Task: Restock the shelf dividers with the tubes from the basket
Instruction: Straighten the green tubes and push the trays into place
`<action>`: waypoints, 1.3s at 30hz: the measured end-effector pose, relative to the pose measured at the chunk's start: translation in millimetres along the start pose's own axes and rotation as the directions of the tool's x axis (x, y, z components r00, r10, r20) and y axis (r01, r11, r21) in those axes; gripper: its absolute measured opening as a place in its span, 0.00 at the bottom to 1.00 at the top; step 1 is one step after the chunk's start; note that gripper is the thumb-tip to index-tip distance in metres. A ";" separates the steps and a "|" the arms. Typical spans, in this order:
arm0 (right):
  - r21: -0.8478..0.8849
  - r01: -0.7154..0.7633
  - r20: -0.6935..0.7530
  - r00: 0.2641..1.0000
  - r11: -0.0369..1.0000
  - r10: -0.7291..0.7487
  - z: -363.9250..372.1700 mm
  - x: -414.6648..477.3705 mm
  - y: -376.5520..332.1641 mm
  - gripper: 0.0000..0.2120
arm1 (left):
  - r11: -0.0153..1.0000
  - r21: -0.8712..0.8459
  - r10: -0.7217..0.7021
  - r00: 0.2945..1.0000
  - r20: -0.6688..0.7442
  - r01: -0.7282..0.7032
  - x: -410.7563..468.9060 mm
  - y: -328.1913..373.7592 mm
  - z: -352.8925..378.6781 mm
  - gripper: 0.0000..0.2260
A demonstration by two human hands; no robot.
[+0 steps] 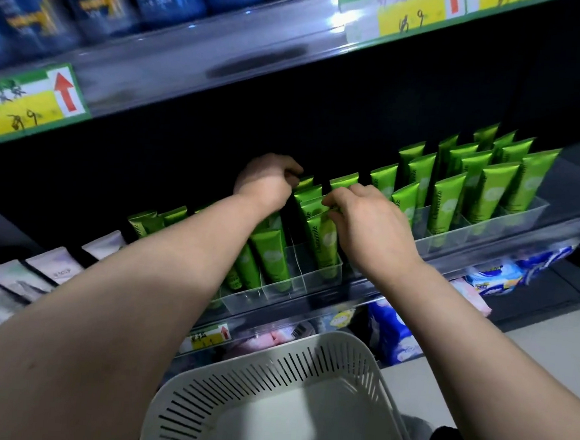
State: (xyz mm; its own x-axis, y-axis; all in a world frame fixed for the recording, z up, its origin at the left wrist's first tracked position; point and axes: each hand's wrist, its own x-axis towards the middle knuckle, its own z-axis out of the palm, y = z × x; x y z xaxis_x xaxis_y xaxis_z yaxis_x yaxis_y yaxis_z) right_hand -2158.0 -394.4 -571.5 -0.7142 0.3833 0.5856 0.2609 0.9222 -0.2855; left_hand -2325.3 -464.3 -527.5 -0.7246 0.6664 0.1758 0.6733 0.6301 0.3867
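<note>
Running left to right, the shelf (579, 192) is holding the stock; the white basket (288, 367) is sitting near, below its front edge. Clear dividers (298, 279) are keeping green tubes (489, 196) standing in rows. The right hand (370, 225) is pinching the top of one tube (324, 243) in the middle divider; the left hand (267, 180) is curling over tube tops just left, and I cannot tell whether it is gripping any
</note>
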 end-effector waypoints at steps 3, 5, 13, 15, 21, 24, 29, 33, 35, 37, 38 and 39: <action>-0.013 0.033 -0.063 0.997 0.999 -0.034 -1.6 1.5 -5.2 0.08 | 0.998 -0.013 0.053 0.998 -0.046 -0.053 -7.0 -5.9 -15.1 0.12; -0.016 0.063 -0.110 0.992 0.998 -0.064 -3.5 2.6 -12.1 0.06 | 0.996 0.018 0.084 0.994 -0.066 -0.083 -15.4 -12.8 -26.9 0.11; -0.153 0.285 -0.005 0.957 0.946 -0.289 5.3 1.3 -45.5 0.07 | 0.986 0.154 0.079 0.995 -0.061 -0.068 -55.7 -50.7 -54.4 0.08; -0.265 0.321 0.044 0.946 0.909 -0.322 14.2 -0.5 -51.0 0.07 | 0.979 0.196 0.070 0.997 -0.039 -0.061 -61.4 -51.6 -58.7 0.09; -0.310 0.287 0.047 0.957 0.906 -0.287 22.2 3.2 -63.6 0.05 | 0.949 0.302 0.085 0.996 0.015 -0.085 -66.4 -44.0 -59.4 0.09; -0.270 0.264 -0.003 0.961 0.926 -0.275 19.2 3.7 -60.5 0.05 | 0.944 0.310 0.118 0.993 0.010 -0.115 -66.2 -36.9 -54.4 0.07; -0.225 0.268 -0.003 0.961 0.937 -0.276 16.3 2.4 -50.2 0.07 | 0.954 0.268 0.149 0.988 -0.026 -0.137 -68.1 -27.5 -46.0 0.06; -0.199 0.250 0.022 0.968 0.948 -0.250 17.5 2.3 -45.4 0.05 | 0.949 0.279 0.156 0.988 -0.004 -0.149 -69.2 -28.4 -40.2 0.07; -0.191 0.228 0.034 0.974 0.955 -0.225 18.3 2.4 -46.4 0.06 | 0.952 0.270 0.151 0.989 0.001 -0.146 -69.0 -29.8 -38.7 0.07; -0.178 0.215 0.043 0.977 0.960 -0.211 18.1 2.6 -47.1 0.08 | 0.959 0.244 0.147 0.989 -0.003 -0.142 -68.2 -30.1 -37.1 0.07; -0.170 0.213 0.047 0.977 0.962 -0.208 17.6 3.0 -46.9 0.09 | 0.964 0.226 0.142 0.990 -0.002 -0.138 -67.7 -30.1 -36.5 0.07; -0.164 0.211 0.056 0.977 0.964 -0.204 16.6 3.3 -47.0 0.10 | 0.969 0.207 0.135 0.991 0.002 -0.132 -67.1 -30.4 -36.2 0.07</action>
State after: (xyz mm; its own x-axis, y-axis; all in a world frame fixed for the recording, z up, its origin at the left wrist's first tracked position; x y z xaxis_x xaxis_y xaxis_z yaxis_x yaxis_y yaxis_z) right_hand -2183.4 -437.4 -568.7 -0.7880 0.1831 0.5878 0.2071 0.9779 -0.0271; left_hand -2302.4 -542.6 -518.3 -0.6271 0.7458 0.2247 0.7788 0.6054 0.1639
